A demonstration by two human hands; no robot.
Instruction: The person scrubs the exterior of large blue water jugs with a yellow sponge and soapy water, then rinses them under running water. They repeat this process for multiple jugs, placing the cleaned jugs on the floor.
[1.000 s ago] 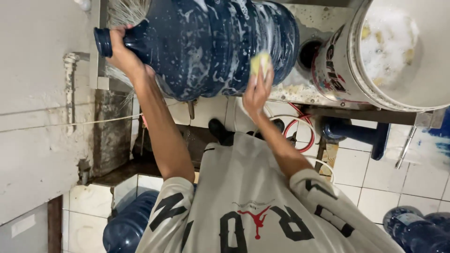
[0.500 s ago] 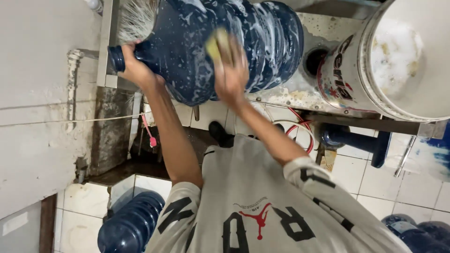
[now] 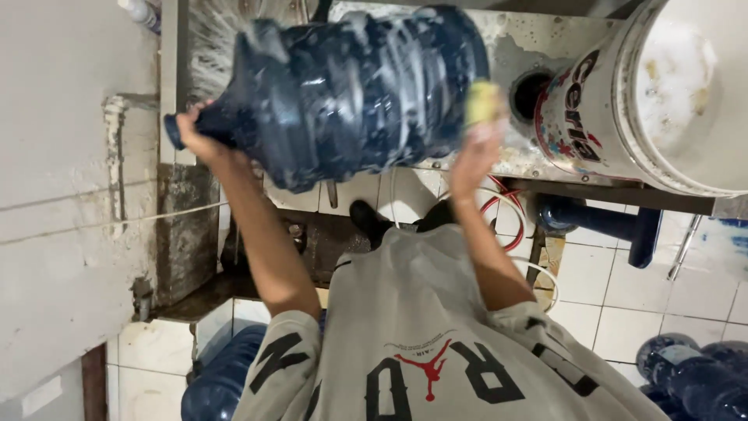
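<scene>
A large dark-blue water jug (image 3: 366, 90) lies on its side across a wet metal worktop (image 3: 530, 156), its ribbed body streaked all over with white soap foam. To its right stands a big white bucket (image 3: 662, 93) with printed red and black lettering, its top filmed with suds, and between jug and bucket a round drain hole (image 3: 531, 95) opens in the worktop. A rough grey wall (image 3: 54, 195) fills the left side of the view. Below, the person's grey printed shirt (image 3: 421, 343) takes up the lower middle, over white floor tiles (image 3: 623, 312). More blue jugs rest on the floor: one at the lower left (image 3: 222, 382) and others at the lower right (image 3: 693, 374). A coil of red and white hose (image 3: 510, 218) hangs under the worktop.

The left hand (image 3: 199, 136) has its grip clenched around the jug's narrow neck, close to the mouth at the left end. The right hand (image 3: 474, 148) presses a small yellow sponge (image 3: 483, 103) against the jug's base end on the right, fingers closed on the sponge so that it touches the foamy surface.
</scene>
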